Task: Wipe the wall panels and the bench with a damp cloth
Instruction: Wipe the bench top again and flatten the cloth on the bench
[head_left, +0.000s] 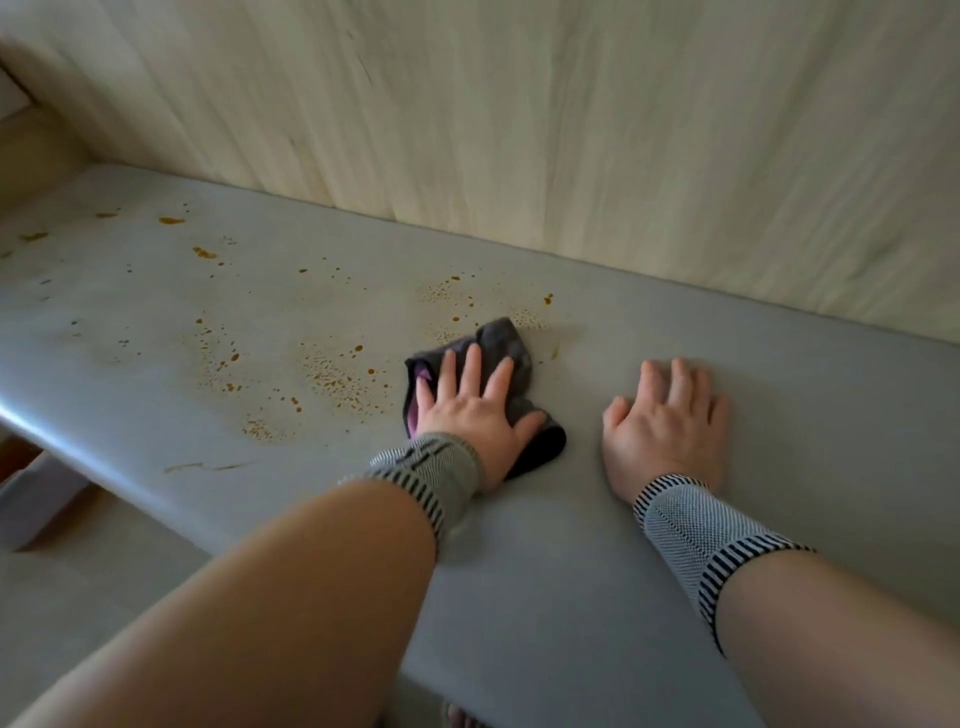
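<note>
The bench (597, 519) is plain grey, flecked with orange-brown spots (332, 371) toward its left. The cloth (501, 343) is dark grey with a pink-purple edge. The wall panels (571, 130) show pale cream wood grain. Both wristbands (691, 535) are grey knit with black-and-white striped borders.

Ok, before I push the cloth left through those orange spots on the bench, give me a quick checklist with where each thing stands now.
1. Cloth under the wiping hand: ok. The left hand presses flat on the dark cloth.
2. Support hand planted: ok. The right hand rests flat on the bench, apart from the cloth.
3. Path to the left free of objects: ok. Only the orange spots lie there.
4. Spots left to wipe: not ok. Splatter runs from beside the cloth to the far left end.
5. Cloth damp enough: cannot tell.
6. Wall panels clean: cannot tell; the view is blurred.
</note>
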